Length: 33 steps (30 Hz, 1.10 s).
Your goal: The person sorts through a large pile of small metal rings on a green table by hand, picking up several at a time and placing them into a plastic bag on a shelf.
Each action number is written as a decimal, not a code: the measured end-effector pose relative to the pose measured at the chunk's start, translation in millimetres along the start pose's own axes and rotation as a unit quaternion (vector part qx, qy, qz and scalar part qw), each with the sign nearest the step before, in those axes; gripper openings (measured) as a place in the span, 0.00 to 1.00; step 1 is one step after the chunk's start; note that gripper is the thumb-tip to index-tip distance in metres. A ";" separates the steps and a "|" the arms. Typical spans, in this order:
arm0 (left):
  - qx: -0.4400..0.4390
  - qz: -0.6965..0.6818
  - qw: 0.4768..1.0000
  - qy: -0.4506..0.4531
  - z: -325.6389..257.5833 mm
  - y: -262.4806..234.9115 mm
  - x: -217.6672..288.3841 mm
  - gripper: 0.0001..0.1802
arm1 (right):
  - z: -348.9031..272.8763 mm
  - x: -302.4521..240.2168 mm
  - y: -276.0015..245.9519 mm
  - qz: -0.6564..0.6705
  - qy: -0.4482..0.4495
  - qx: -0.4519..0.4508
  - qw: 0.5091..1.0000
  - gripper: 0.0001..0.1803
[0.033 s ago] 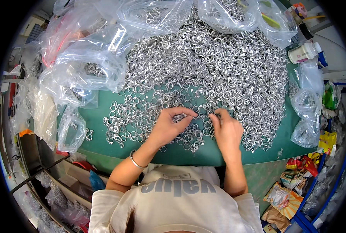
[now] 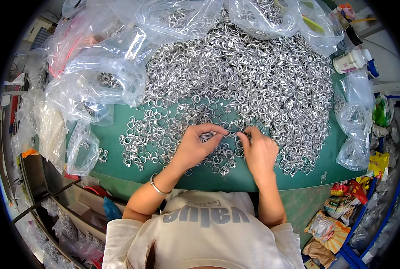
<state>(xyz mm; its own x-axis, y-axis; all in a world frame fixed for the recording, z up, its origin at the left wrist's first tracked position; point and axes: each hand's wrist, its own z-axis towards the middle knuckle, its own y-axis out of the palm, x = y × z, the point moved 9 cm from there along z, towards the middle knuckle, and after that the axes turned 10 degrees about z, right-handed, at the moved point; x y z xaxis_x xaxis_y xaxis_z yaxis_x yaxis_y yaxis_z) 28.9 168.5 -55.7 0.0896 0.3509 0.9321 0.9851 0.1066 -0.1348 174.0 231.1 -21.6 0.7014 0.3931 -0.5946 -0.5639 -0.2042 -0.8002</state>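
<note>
Over the near part of the green table, my left hand (image 2: 196,144) is bent in a pinch, its thumb and forefinger meeting at a small silver metal ring. Just to its right, my right hand (image 2: 259,151) has its fingers curled and its thumb tip close to the forefinger. Whatever may lie between those right fingertips is too small to make out. The fingertips of both hands almost face each other. Loose metal rings (image 2: 153,145) lie spread beneath and left of my left hand. A large heap of similar rings (image 2: 280,85) rises beyond and right of my hands.
Clear plastic bags (image 2: 97,85), some with rings inside, crowd the table's far and left sides. Another crumpled bag (image 2: 354,134) lies at the right edge, below a white bottle (image 2: 350,61). Boxes with bagged rings (image 2: 67,228) stand lower left; colourful packets (image 2: 328,231) lie lower right.
My right hand has shifted slightly left, toward my left fingertips. My left hand and the rings look unchanged.
</note>
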 end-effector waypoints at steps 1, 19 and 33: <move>0.008 0.011 1.000 0.015 0.3 -0.1 0.6 0.08 | 0.6 -0.3 2.4 -0.004 0.000 0.007 1.000 0.08; 0.133 0.395 0.886 0.205 1.9 12.5 49.6 0.10 | -25.5 48.5 23.7 0.678 0.247 -0.102 0.685 0.08; -0.009 0.174 0.976 0.134 34.1 6.2 28.2 0.04 | -27.5 50.4 3.4 0.449 0.201 -0.073 0.868 0.06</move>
<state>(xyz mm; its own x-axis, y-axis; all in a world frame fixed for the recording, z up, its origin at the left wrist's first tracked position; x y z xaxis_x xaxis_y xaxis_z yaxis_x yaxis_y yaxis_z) 32.5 210.8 -41.7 0.4518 0.1066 0.8857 0.8904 0.0076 -0.4551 219.4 225.5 -56.4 0.1205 -0.3214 -0.9393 -0.9213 -0.3887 0.0148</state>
